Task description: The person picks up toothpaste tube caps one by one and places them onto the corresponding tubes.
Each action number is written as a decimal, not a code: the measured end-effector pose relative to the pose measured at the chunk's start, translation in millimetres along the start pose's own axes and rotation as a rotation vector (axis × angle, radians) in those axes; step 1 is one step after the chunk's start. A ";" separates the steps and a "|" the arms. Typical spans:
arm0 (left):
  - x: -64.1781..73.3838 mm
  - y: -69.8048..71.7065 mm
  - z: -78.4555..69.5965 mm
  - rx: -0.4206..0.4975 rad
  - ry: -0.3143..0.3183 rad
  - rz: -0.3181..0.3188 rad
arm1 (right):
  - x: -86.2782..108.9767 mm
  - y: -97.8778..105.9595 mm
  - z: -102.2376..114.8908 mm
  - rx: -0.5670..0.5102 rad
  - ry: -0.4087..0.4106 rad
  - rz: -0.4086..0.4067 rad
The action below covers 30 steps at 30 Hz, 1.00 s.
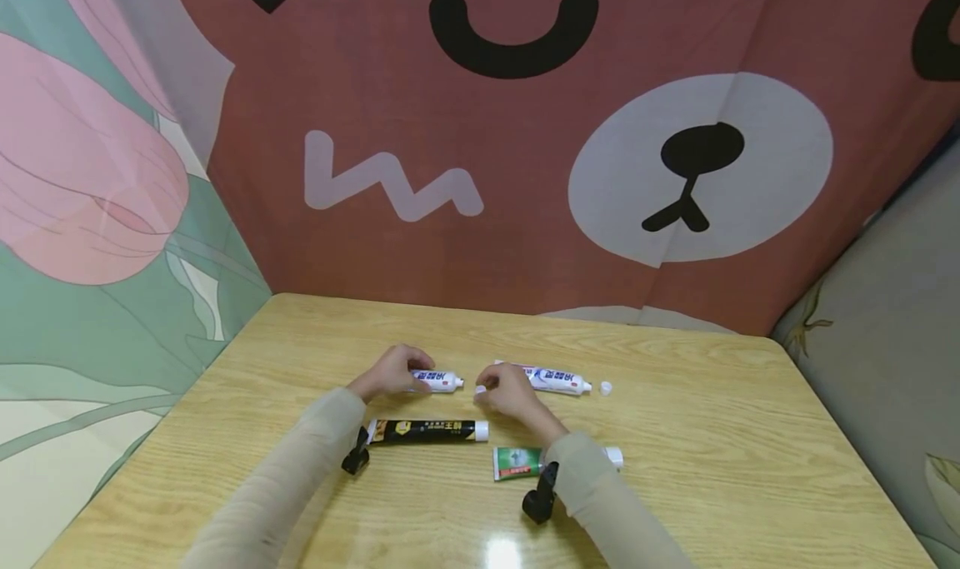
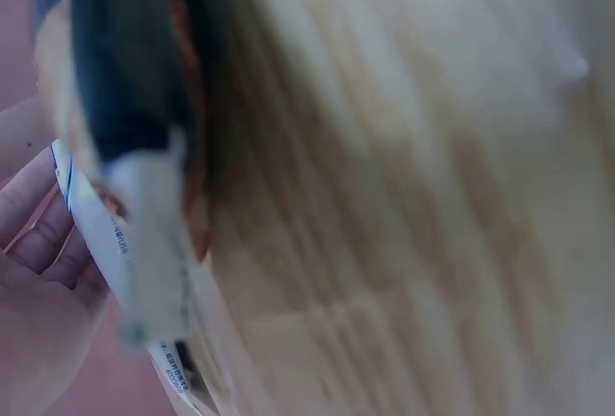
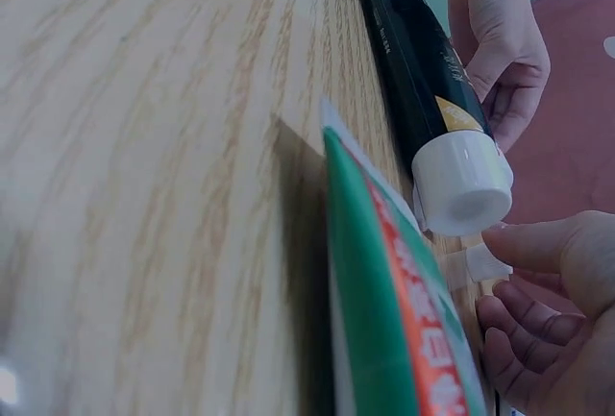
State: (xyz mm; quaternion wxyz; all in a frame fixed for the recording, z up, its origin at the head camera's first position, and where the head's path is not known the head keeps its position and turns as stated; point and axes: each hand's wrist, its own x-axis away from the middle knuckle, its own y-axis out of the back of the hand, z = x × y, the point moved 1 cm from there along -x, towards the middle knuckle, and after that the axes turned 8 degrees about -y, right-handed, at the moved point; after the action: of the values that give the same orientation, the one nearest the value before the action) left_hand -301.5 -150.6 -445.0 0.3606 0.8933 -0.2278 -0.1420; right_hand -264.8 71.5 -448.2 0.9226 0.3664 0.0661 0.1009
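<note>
At the back of the table, my left hand (image 1: 392,371) grips a white toothpaste tube (image 1: 437,380) whose uncapped nozzle points right. The left wrist view shows part of that white tube (image 2: 101,238) against the fingers of my left hand (image 2: 43,291). My right hand (image 1: 512,392) pinches a small white cap (image 1: 480,391) just right of the nozzle, apart from it. In the right wrist view the cap (image 3: 485,264) shows between thumb and fingers. Behind the right hand lies a second white toothpaste tube (image 1: 557,380), uncapped, with a loose white cap (image 1: 606,388) off its nozzle.
A black toothpaste tube (image 1: 427,431) with a white cap lies nearer, below the left hand. A green toothpaste tube (image 1: 517,462) lies partly hidden under the right forearm. Wood-grain table (image 1: 712,452); a printed cloth (image 1: 517,252) hangs behind it.
</note>
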 end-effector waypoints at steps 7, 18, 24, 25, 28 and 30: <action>-1.1 -0.9 2.7 -0.021 -0.047 0.049 | 2.0 -0.2 1.0 -0.011 0.007 -0.004; 0.2 5.6 -4.4 -0.077 -0.162 0.114 | 3.3 1.7 4.8 -0.052 -0.017 -0.005; 1.9 10.9 -7.4 -0.062 -0.204 0.096 | 3.3 0.0 4.7 -0.109 0.002 -0.008; 2.3 11.5 -7.8 -0.057 -0.204 0.092 | 3.7 -0.3 4.7 -0.132 -0.008 -0.005; 3.6 12.9 -9.7 -0.033 -0.171 0.080 | 4.3 -1.2 3.9 -0.197 -0.040 0.006; 4.5 13.4 -11.5 -0.021 -0.149 0.071 | 4.7 -1.7 3.3 -0.207 -0.040 0.004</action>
State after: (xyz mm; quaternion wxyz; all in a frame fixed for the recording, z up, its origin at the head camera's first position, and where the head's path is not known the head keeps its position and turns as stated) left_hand -296.9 -154.7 -427.9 0.3569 0.8678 -0.2838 -0.1975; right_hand -259.4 69.2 -447.2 0.9564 0.2714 0.0359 0.1018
